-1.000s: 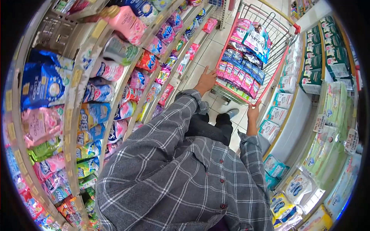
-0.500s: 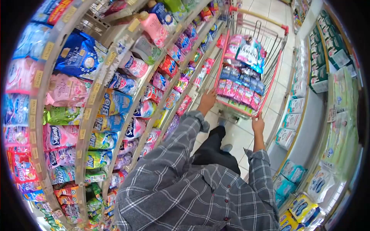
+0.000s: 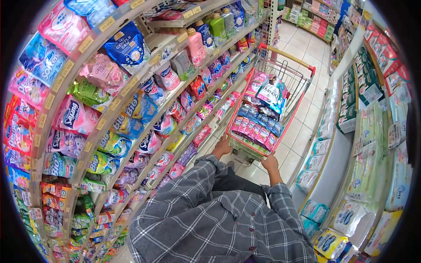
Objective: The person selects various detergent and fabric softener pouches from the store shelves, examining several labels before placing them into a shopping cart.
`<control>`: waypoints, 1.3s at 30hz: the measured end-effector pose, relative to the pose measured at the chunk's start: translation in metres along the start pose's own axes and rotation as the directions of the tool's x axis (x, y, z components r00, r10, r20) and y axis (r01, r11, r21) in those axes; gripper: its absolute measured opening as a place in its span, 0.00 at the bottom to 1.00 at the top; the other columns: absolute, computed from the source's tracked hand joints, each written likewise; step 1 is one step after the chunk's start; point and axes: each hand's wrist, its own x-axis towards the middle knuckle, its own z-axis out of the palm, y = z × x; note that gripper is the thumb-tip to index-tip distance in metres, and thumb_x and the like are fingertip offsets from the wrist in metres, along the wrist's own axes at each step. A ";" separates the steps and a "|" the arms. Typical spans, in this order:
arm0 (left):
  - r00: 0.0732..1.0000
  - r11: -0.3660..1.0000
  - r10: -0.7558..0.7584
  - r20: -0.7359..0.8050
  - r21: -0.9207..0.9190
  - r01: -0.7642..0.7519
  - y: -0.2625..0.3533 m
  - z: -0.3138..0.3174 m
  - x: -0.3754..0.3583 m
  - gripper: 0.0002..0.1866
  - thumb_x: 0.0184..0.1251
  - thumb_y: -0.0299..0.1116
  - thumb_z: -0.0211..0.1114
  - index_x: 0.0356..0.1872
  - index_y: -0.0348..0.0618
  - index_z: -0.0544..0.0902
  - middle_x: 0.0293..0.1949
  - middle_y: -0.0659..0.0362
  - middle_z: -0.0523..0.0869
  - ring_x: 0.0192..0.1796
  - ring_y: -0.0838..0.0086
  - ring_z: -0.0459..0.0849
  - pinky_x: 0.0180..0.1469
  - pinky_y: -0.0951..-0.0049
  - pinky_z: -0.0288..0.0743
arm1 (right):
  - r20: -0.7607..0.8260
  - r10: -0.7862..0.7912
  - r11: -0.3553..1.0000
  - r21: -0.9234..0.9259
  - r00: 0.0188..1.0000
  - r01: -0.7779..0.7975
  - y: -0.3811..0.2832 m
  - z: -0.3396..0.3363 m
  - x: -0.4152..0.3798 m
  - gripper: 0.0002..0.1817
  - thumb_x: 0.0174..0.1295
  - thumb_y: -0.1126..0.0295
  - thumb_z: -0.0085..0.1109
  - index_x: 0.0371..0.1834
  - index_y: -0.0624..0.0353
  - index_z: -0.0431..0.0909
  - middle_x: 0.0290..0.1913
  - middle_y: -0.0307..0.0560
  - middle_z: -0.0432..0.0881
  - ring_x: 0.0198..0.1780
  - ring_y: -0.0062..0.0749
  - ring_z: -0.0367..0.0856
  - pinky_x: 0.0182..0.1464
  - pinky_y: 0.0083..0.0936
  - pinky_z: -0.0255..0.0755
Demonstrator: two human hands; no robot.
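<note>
The view has swung up the aisle: more of the tiled floor (image 3: 308, 53) shows at the upper right, and the red-rimmed shopping cart (image 3: 293, 112) sits lower, right of centre in the upper half. The right hand (image 3: 270, 163) has its fingers curled on the cart's lower-right corner; the left hand (image 3: 222, 146) meets its lower-left corner (whether those fingers close there, I cannot tell). A Downy pouch (image 3: 272, 93) lies above pink sachet packs (image 3: 253, 131) inside; with both hands there, control of the cart looks kept.
</note>
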 end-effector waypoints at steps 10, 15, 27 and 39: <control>1.000 0.926 0.022 0.003 0.377 -0.021 0.028 -0.003 -0.003 0.39 0.56 0.43 0.61 0.72 0.56 0.59 0.76 0.55 0.50 0.77 0.58 0.47 0.69 0.36 0.47 | 0.069 -0.250 0.968 -0.010 0.966 0.251 0.034 0.023 0.003 0.41 0.50 0.49 0.66 0.65 0.57 0.66 0.52 0.66 0.78 0.51 0.60 0.79 0.53 0.44 0.73; 0.998 0.913 -0.046 -0.040 0.404 0.058 0.029 -0.006 0.008 0.38 0.54 0.41 0.62 0.70 0.56 0.63 0.74 0.56 0.55 0.77 0.65 0.49 0.72 0.39 0.40 | 0.114 -0.218 0.976 0.017 0.969 0.217 0.028 0.022 -0.001 0.43 0.50 0.51 0.66 0.68 0.59 0.62 0.63 0.69 0.67 0.58 0.61 0.74 0.59 0.42 0.70; 0.994 0.897 0.112 0.015 0.428 -0.108 -0.005 -0.011 0.017 0.39 0.50 0.40 0.65 0.69 0.58 0.65 0.74 0.55 0.56 0.77 0.69 0.49 0.72 0.38 0.29 | 0.143 -0.027 0.995 0.098 0.989 0.013 0.004 0.023 -0.006 0.48 0.46 0.49 0.68 0.69 0.64 0.61 0.68 0.65 0.63 0.68 0.54 0.65 0.67 0.35 0.62; 0.988 0.884 0.126 0.091 0.441 -0.154 -0.026 -0.072 0.003 0.34 0.52 0.41 0.63 0.66 0.62 0.69 0.70 0.58 0.65 0.69 0.55 0.65 0.68 0.30 0.33 | 0.052 0.018 0.980 0.197 0.999 -0.028 -0.029 0.068 -0.024 0.51 0.48 0.53 0.68 0.72 0.67 0.52 0.71 0.69 0.55 0.67 0.60 0.64 0.66 0.37 0.63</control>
